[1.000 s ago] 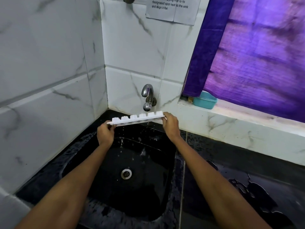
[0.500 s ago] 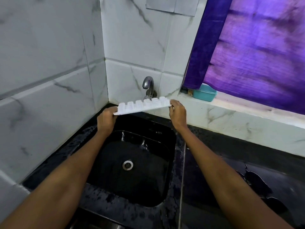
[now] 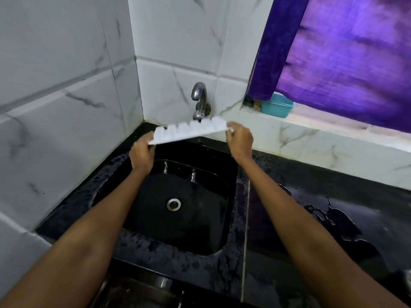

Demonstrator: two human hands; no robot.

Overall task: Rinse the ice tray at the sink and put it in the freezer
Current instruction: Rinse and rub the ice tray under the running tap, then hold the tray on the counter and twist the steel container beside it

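Note:
I hold a white ice tray upside down over the black sink, its cube bumps facing up, tilted with the left end lower. My left hand grips its left end and my right hand grips its right end. The tray sits just below the spout of the metal tap on the back wall. No water stream is visible from the tap. The sink basin is wet, with a round metal drain in its middle.
White marble tiles rise on the left and behind the sink. A wet black counter extends to the right. On the window ledge stands a teal plastic tub under a purple curtain.
The tray has risen from under the tap toward the spout's height and tilted, its right end higher. Drips that fell from it a second ago are gone; the view shifted slightly.

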